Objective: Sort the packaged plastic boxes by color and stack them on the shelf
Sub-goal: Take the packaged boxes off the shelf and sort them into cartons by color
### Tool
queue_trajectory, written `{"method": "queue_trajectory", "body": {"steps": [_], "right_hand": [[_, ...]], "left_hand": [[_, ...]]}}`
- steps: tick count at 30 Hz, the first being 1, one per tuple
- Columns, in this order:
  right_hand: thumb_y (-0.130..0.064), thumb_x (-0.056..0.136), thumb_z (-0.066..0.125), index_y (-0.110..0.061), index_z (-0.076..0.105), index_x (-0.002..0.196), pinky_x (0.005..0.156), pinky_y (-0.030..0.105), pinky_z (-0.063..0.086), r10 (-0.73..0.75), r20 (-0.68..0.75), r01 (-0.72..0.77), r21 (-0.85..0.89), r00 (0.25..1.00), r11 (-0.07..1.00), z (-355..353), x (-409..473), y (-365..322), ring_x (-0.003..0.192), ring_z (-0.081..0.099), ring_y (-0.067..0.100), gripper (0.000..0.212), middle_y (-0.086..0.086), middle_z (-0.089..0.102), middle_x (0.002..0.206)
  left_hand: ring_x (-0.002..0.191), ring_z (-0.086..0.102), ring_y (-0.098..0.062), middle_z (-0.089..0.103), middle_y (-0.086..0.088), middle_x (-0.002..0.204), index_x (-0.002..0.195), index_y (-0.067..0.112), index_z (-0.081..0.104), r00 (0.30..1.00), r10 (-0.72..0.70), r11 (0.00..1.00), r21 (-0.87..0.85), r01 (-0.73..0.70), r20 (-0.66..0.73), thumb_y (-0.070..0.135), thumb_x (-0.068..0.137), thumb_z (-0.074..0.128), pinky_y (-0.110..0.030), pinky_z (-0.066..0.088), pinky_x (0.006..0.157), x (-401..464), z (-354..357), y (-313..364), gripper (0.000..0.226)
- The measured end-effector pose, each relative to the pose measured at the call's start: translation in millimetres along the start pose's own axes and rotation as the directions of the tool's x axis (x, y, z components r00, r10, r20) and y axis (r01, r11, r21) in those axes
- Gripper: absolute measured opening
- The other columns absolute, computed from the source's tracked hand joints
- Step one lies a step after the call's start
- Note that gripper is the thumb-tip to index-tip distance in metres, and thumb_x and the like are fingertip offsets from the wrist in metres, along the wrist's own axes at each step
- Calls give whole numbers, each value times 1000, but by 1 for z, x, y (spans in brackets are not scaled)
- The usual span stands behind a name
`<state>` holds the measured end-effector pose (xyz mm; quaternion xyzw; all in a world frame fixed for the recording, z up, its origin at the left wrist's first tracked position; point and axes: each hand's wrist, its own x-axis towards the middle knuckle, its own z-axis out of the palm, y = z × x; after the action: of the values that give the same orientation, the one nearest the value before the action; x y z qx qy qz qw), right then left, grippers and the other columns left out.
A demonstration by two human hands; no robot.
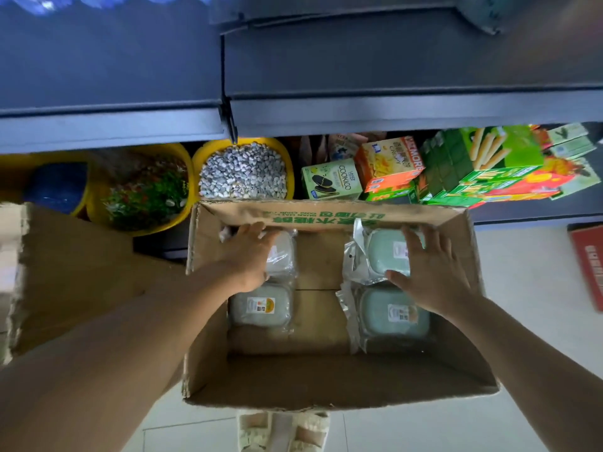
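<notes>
Four wrapped boxes lie unsorted in the carton (208,370); left hand (251,256) and right hand (430,272) reach in, fingers spread, grasping nothing.

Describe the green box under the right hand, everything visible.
The far green box is a pale mint, rounded-corner plastic container sealed in a clear, crinkled wrapper with a small white label on its lid. It lies flat, lid up, at the far right of the cardboard carton, just beyond a second green box. The right hand is spread over it, fingers at its far edge, thumb at its near edge.
</notes>
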<state>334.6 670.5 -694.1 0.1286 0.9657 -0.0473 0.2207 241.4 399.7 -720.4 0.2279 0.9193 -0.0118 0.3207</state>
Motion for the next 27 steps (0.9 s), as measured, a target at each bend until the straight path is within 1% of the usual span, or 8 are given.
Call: {"method": "queue_trajectory", "body": {"steps": [4,6,8,11,15,19,23,27], "right_hand": [[-46,88,58,-18,32,143,112,40,23,-52,-64,52,-9,997,999,-57,-27,-21,137,28,29,67,9,27,149],[-40,88,58,-16,38,138,107,44,34,-87,-100,90,27,991,996,-95,-43,-34,129,40,29,59,9,36,141],[-32,86,60,-13,43,132,93,46,46,-108,-157,124,95,982,988,-139,-60,-47,119,49,32,52,9,44,131],[-21,88,58,-11,43,133,93,40,45,-153,-269,190,116,951,975,-211,-88,-67,120,48,31,49,10,48,129],[-25,95,50,-16,29,144,97,35,40,-213,-331,239,39,919,970,-305,-126,-87,130,39,26,55,7,37,143],[-29,96,51,-16,31,143,95,38,44,-261,-420,267,-46,869,963,-394,-169,-108,129,40,27,52,7,39,141],[-26,90,56,-13,44,129,90,39,46,-304,-535,305,-90,788,948,-464,-202,-133,120,47,29,43,8,48,127],[-25,92,53,-13,36,141,102,35,38,-310,-621,316,-104,720,943,-517,-230,-156,130,38,26,53,9,42,139]], "left_hand": [[117,52,-24,50,-7,133,144,18,29,1000,-10,998,-56,9,-14,26,85,66,-37,48,91,-43,-63,10,70],[106,57,-22,57,-5,122,136,18,37,999,0,999,-47,-3,-49,30,88,63,-34,50,81,-71,-102,14,56],[100,59,-22,60,-5,115,130,18,42,995,3,999,-40,-7,-102,32,90,60,-33,49,74,-101,-145,17,46],[108,58,-25,58,-6,122,133,20,40,978,-11,999,-50,0,-210,34,91,58,-36,49,81,-148,-209,16,48],[118,52,-26,55,-2,129,135,24,38,940,-29,999,-27,21,-340,39,91,54,-40,46,93,-209,-293,7,49],[116,53,-27,54,-4,127,132,25,40,872,-42,999,1,49,-487,41,93,50,-38,46,90,-277,-370,2,43],[116,53,-29,55,-5,126,127,23,45,787,-23,999,10,36,-617,34,93,49,-38,45,88,-332,-429,-7,36],[112,56,-29,61,-1,120,119,25,52,698,-11,1000,-23,-7,-716,36,91,51,-38,47,88,-371,-474,-17,30]]}}
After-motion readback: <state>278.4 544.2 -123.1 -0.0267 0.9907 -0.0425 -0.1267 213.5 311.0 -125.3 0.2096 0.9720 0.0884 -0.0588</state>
